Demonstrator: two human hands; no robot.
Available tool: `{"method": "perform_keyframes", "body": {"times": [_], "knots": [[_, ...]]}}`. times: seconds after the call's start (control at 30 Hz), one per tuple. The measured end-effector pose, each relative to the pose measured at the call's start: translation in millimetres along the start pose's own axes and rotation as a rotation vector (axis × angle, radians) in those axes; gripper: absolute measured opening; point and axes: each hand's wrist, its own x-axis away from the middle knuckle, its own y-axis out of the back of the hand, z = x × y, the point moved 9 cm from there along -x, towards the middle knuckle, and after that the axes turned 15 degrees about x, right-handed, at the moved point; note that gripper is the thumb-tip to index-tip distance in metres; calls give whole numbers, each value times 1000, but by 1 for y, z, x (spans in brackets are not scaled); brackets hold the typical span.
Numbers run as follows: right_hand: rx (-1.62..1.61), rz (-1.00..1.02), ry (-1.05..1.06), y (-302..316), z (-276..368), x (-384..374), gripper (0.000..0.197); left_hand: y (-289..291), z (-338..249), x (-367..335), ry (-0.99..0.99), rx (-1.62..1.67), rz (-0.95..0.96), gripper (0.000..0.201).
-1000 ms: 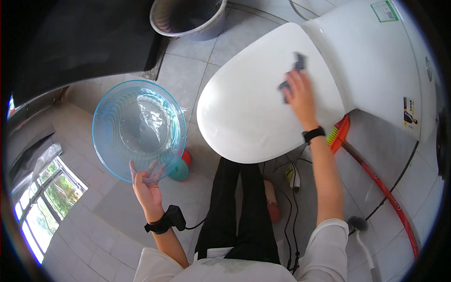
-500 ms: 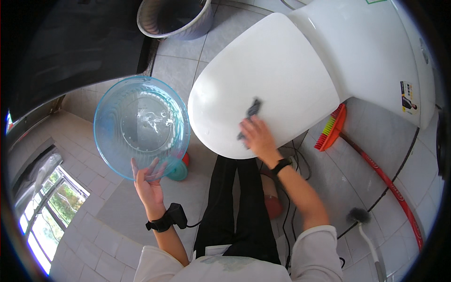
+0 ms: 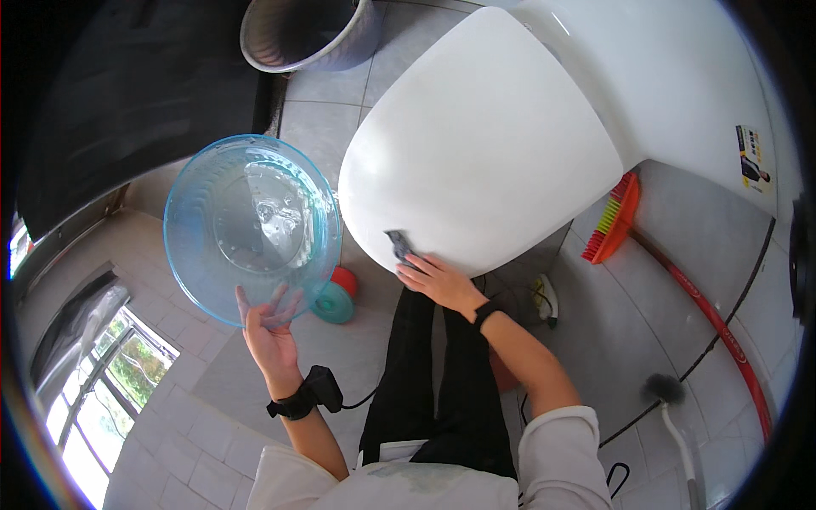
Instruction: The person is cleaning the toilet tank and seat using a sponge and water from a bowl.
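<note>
A grey cloth lies bunched on the white toilet lid, close to its near left edge. My right hand presses it down, palm toward the lid, and part of the cloth is hidden under the fingers. To the left I hold a clear blue plastic basin with water in it. My left hand supports its near rim from below, the fingers showing through the plastic. The basin's right rim comes right up beside the lid's left edge.
A ribbed bin stands beyond the basin. Right of the toilet are an orange brush head on a red pole and a round grey brush. A teal round object sits on the floor below the basin.
My right hand has slid the cloth left and toward me, to the lid's near left edge. The left hand keeps the basin in nearly the same place. The view has shifted slightly.
</note>
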Motion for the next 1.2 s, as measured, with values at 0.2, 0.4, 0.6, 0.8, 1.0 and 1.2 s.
{"method": "perform_keyframes", "body": {"times": [0.2,0.4,0.6,0.8,1.0,1.2], "knots": [[-32,272,-142,1,-95,102,46,-3,15,-3,61,-54,41,73],[68,246,-266,42,-240,145,71,-14,28,-1,93,-66,89,73],[45,75,-591,86,-333,110,63,-29,28,2,109,-76,59,73],[-208,-273,-895,77,-395,33,47,-42,33,6,78,-78,90,73],[-313,-184,-984,60,-439,-80,45,-49,33,13,99,-114,80,71],[-469,-172,-875,39,-453,-81,47,-56,32,12,50,-51,75,73]]}}
